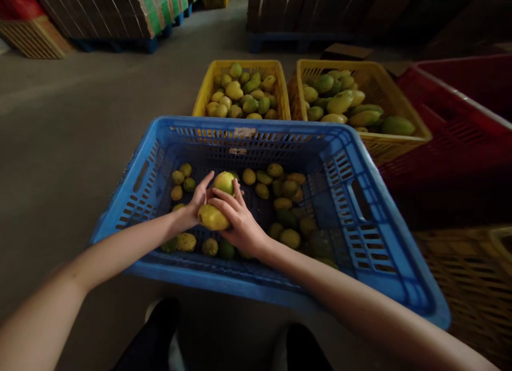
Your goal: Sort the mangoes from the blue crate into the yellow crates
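Beyond the blue crate (240, 288) sit two yellow crates (285, 94); the left grip (199, 198) cradles the farther fruit (224, 183), the right grip (243, 224) clasps the nearer fruit (212, 217).

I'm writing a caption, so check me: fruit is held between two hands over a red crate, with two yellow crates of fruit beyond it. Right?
The colour is wrong: the head view shows fruit held between the left hand and right hand over a blue crate, not a red one, with two yellow crates of fruit beyond it.
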The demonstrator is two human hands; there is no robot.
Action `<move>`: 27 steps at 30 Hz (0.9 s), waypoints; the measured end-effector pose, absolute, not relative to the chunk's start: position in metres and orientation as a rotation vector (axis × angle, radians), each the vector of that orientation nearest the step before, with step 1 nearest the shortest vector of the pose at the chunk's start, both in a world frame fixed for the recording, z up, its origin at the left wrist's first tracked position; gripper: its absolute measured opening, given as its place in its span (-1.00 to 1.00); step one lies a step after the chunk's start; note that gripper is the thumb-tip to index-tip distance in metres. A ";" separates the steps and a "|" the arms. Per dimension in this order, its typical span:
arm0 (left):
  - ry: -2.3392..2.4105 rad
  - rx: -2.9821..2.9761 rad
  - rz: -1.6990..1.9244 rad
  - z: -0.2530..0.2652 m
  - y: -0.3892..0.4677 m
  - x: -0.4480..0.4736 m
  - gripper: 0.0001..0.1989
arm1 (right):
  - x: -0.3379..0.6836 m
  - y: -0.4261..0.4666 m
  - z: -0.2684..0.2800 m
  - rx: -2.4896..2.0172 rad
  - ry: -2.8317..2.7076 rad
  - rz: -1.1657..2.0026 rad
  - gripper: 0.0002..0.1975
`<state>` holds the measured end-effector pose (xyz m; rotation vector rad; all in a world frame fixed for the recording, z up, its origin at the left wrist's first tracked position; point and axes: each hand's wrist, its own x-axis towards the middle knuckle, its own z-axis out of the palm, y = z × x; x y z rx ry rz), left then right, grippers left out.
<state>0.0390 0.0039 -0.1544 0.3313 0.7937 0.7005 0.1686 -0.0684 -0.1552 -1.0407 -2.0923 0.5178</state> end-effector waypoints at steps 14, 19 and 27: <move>0.740 0.519 0.918 -0.123 0.032 0.018 -0.57 | 0.205 -0.053 -0.135 -1.237 -1.817 0.215 -0.41; 0.658 0.681 0.882 -0.130 0.014 0.033 -0.57 | 0.197 -0.058 -0.146 -1.219 -1.755 0.277 -0.38; 0.624 0.703 0.825 -0.134 0.007 0.036 -0.58 | 0.191 -0.065 -0.157 -1.138 -1.771 0.361 -0.35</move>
